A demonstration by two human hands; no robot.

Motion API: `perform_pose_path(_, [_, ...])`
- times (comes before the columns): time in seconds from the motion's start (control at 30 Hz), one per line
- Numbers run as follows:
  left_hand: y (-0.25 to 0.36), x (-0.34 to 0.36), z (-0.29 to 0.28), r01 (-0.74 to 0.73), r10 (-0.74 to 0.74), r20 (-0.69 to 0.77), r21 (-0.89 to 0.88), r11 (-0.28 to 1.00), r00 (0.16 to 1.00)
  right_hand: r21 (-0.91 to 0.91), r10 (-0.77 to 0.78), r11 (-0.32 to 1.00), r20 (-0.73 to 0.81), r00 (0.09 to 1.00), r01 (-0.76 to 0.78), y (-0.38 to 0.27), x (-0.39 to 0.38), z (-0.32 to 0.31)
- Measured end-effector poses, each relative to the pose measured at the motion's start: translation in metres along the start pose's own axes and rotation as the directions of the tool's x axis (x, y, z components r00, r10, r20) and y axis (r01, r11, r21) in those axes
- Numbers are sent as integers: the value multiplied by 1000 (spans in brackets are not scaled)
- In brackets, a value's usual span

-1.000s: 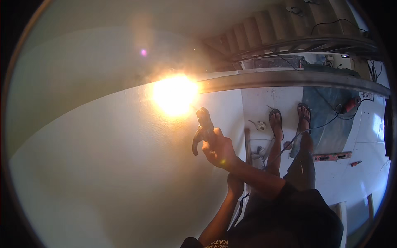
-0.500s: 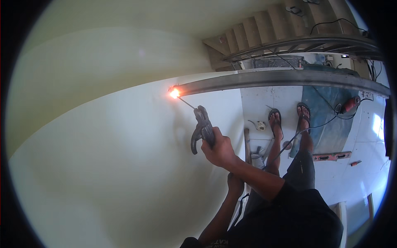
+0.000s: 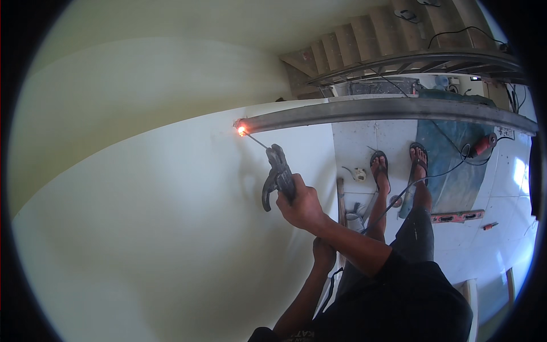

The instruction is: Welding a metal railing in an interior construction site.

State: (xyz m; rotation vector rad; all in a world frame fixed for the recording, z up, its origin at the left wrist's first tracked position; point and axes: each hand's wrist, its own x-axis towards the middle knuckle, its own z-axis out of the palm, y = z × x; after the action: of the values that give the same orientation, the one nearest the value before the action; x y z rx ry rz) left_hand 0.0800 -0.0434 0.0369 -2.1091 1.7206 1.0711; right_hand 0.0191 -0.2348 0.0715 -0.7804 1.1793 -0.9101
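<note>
My right hand (image 3: 302,206) is wrapped round a dark welding electrode holder (image 3: 279,175). A thin welding rod (image 3: 257,141) runs from its jaws up and left. The rod's tip meets a small orange-red glow at the left end of a long grey metal beam (image 3: 342,111), where the beam meets the pale wall (image 3: 171,199). Lower down, below my right forearm, is my left hand (image 3: 324,255); its fingers are mostly hidden, so whether it holds anything does not show.
Stairs (image 3: 364,37) with a metal rail rise behind the beam. On the tiled floor (image 3: 393,134) around my feet lie a green sheet (image 3: 450,176), a red angle grinder (image 3: 483,145) with its cord, a red spirit level (image 3: 457,217), a tape measure (image 3: 359,174) and a small screwdriver (image 3: 490,226).
The bright white-orange flare at the rod's tip has shrunk to a smaller, dimmer red glow. My right hand and the electrode holder have barely shifted.
</note>
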Motion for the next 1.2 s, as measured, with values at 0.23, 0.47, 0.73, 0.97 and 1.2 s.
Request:
perform_pose_path(0.23, [0,2,-4,-42,42,-4,-35,998,999,19,-24,1000,0,1000,24,7,2,4])
perform_pose_path(0.47, [-1,3,-4,-13,13,-14,-51,999,1000,26,-37,999,0,999,37,5,2,3])
perform_pose_path(0.73, [1,3,-6,-25,23,-33,-51,998,999,28,-152,988,-12,988,152,16,2,7])
perform_pose_path(0.97, [-19,-4,3,15,-17,44,27,1000,999,41,12,999,-5,1000,-11,6,-4,8])
perform_pose_path(1.2, [-3,0,3,44,-44,87,1,999,995,-16,18,1000,-9,1000,-18,7,-4,-2])
